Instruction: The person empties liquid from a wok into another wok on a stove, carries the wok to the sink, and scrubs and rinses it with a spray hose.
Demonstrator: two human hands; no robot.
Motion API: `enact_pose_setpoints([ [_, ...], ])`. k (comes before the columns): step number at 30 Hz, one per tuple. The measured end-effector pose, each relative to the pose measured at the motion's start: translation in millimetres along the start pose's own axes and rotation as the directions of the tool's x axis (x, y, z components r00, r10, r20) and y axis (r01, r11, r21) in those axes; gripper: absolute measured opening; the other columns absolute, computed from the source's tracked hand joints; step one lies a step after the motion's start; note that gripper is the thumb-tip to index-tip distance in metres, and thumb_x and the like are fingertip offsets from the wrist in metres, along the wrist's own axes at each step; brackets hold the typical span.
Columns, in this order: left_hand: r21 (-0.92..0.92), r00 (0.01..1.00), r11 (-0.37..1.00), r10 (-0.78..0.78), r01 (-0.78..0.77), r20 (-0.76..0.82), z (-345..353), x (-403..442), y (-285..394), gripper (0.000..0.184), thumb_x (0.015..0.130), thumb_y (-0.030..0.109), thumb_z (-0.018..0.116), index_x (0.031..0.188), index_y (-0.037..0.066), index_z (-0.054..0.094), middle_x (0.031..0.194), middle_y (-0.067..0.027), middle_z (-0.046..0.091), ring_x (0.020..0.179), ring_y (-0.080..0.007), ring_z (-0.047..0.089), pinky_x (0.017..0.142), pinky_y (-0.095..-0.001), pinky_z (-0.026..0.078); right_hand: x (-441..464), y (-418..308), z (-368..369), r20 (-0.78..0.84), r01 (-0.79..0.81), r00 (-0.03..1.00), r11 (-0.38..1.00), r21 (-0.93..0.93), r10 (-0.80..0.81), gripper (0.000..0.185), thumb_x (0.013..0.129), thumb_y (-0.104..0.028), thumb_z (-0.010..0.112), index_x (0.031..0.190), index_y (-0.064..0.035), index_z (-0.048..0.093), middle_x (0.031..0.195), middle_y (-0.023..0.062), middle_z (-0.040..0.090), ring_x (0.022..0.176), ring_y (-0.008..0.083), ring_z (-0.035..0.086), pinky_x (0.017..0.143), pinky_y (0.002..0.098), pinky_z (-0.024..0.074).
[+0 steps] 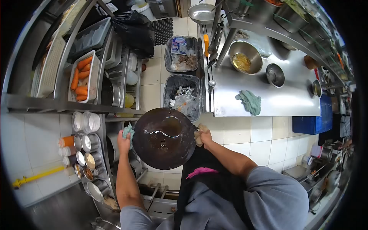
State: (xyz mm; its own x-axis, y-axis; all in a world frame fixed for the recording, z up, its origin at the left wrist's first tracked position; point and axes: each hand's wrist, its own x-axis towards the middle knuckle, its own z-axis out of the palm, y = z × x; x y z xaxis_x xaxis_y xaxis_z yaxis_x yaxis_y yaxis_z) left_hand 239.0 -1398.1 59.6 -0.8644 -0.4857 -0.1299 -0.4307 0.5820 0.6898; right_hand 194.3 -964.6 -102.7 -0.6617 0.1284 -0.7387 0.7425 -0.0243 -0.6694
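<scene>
A large dark wok (pixel 163 142), with some brownish liquid pooled inside, is held up in front of my body between both hands. My left hand (pixel 124 141) is closed on its left side through a blue-green cloth (pixel 129 134). On the opposite side my right hand (pixel 206 138) grips it through a beige cloth (pixel 199 135). The rim hides the handles. Just beyond the wok stands a bin (pixel 181 96) lined with plastic and holding rubbish, and behind that a second bin (pixel 181 55) with food scraps.
To the right is a steel table (pixel 283 101) with a green cloth (pixel 250 102), a bowl of yellow food (pixel 243 57) and a smaller bowl (pixel 275 74). A basket of carrots (pixel 82 76) is on the left rack, above seasoning containers (pixel 90 142). A black bag (pixel 134 30) hangs there.
</scene>
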Motion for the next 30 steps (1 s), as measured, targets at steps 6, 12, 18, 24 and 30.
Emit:
enact_pose_setpoints([
  [6, 0.443, 0.978, 0.891, -0.167, 0.096, 0.125, 55, 110, 66, 0.041, 0.084, 0.027, 0.063, 0.120, 0.008, 0.058, 0.116, -0.0203, 0.064, 0.110, -0.0421, 0.059, 0.092, -0.0454, 0.047, 39, -4, 13, -0.143, -0.222, 0.967, 0.974, -0.056, 0.212, 0.050, 0.096, -0.034, 0.057, 0.126, 0.0053, 0.047, 0.114, 0.0188, 0.060, 0.099, 0.0297, 0.064, 0.077, 0.0437, 0.0541],
  [12, 0.719, 0.864, 0.695, -0.370, 0.014, 0.341, 123, 213, 154, 0.051, 0.082, 0.024, 0.056, 0.131, 0.009, 0.055, 0.127, -0.0207, 0.061, 0.120, -0.0375, 0.056, 0.098, -0.0456, 0.046, 59, -4, 15, -0.031, -0.547, 0.831, 0.826, 0.139, 0.555, 0.037, 0.093, -0.035, 0.058, 0.107, -0.0015, 0.060, 0.096, 0.0152, 0.064, 0.079, 0.0278, 0.063, 0.061, 0.0443, 0.0510],
  [18, 0.773, 0.830, 0.633, -0.404, -0.050, 0.384, 135, 249, 189, 0.051, 0.082, 0.024, 0.055, 0.131, 0.008, 0.055, 0.130, -0.0214, 0.059, 0.121, -0.0367, 0.056, 0.100, -0.0450, 0.045, 112, 70, 19, 0.271, -0.667, 0.738, 0.728, 0.159, 0.618, 0.033, 0.096, -0.038, 0.044, 0.090, -0.0089, 0.060, 0.072, 0.0087, 0.056, 0.052, 0.0265, 0.051, 0.043, 0.0436, 0.0419],
  [24, 0.615, 0.879, 0.772, -0.172, -0.161, 0.445, 107, 275, 129, 0.053, 0.082, 0.032, 0.058, 0.131, 0.011, 0.055, 0.126, -0.0229, 0.060, 0.115, -0.0405, 0.058, 0.097, -0.0480, 0.046, 59, -12, 43, 0.533, -0.676, 0.726, 0.593, 0.437, 0.435, 0.043, 0.098, -0.043, 0.038, 0.085, -0.0086, 0.059, 0.069, 0.0076, 0.058, 0.052, 0.0251, 0.052, 0.046, 0.0431, 0.0451],
  [30, 0.265, 0.934, 0.956, 0.025, -0.127, 0.357, 58, 300, 61, 0.034, 0.084, 0.024, 0.065, 0.113, 0.009, 0.057, 0.110, -0.0208, 0.065, 0.108, -0.0427, 0.058, 0.087, -0.0476, 0.047, 38, -35, 113, -0.219, -0.143, 0.926, 0.821, 0.553, 0.309, 0.043, 0.097, -0.038, 0.052, 0.112, 0.0015, 0.061, 0.104, 0.0153, 0.063, 0.083, 0.0259, 0.064, 0.072, 0.0400, 0.0520],
])
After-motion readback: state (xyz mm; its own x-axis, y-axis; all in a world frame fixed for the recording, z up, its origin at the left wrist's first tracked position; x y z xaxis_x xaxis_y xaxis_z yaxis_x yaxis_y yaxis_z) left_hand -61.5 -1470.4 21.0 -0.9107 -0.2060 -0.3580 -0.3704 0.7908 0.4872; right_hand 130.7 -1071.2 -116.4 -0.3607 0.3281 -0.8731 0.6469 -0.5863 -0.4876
